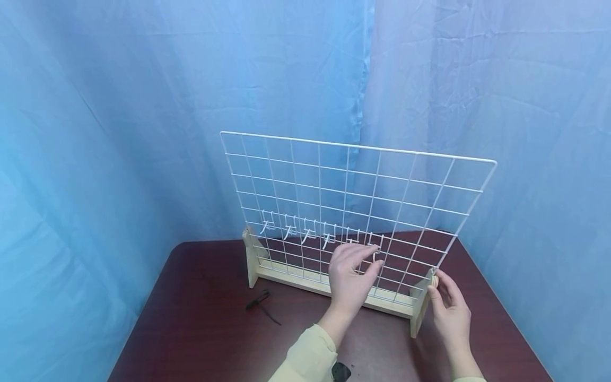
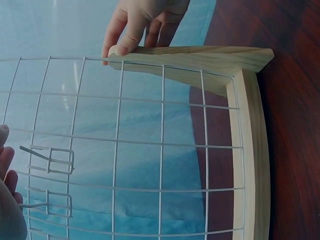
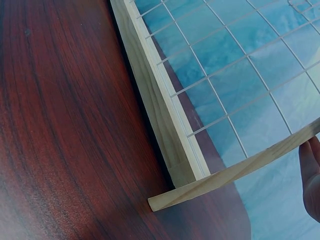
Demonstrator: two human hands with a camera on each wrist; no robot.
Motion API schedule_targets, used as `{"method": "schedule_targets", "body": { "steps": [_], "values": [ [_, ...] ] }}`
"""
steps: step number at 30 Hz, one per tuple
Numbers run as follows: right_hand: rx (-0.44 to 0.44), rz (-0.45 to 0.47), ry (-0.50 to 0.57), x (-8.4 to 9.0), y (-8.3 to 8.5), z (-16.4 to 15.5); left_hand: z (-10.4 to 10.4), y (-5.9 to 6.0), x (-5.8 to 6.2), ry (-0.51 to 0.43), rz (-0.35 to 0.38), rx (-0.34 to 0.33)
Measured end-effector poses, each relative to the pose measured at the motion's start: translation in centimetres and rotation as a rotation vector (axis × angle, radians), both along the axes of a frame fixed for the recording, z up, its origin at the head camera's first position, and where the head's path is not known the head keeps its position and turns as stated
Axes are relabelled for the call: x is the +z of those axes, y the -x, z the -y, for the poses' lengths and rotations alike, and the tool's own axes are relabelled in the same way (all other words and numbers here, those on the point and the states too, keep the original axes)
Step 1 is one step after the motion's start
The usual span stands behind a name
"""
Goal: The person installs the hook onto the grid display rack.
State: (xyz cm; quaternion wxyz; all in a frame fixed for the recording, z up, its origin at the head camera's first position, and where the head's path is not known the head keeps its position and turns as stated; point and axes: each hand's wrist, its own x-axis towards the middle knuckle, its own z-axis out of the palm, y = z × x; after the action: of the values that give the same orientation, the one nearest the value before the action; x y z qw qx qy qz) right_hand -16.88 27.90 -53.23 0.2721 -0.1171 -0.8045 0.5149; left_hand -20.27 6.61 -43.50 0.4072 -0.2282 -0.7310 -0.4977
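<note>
A white wire grid panel stands upright in a wooden base with side posts. Several white wire hooks hang in a row across its lower part. My left hand is beside the rightmost hook, thumb and forefinger apart with the hook's prong showing between them; whether they touch it is unclear. At the right end, my right hand pinches the top of the wooden side post by the grid's edge. Only part of that hand shows in the right wrist view.
A small black object with a thin stem lies on the dark red table, left of the left forearm. Another black item shows beside the left sleeve. Blue curtains hang behind and at both sides.
</note>
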Motion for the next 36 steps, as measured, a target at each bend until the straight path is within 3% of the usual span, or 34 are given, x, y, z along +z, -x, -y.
{"method": "schedule_targets", "body": {
  "steps": [5,19,36],
  "values": [
    [-0.004,0.006,-0.004,0.0,0.1,0.0,0.2,-0.6,0.4,-0.031,0.012,-0.005],
    [-0.007,-0.001,-0.012,0.0,0.0,0.0,1.8,-1.9,0.1,-0.129,0.183,-0.03],
    [-0.005,0.0,-0.013,0.0,0.0,0.0,3.5,-2.7,-3.1,-0.176,0.228,0.047]
  ]
}}
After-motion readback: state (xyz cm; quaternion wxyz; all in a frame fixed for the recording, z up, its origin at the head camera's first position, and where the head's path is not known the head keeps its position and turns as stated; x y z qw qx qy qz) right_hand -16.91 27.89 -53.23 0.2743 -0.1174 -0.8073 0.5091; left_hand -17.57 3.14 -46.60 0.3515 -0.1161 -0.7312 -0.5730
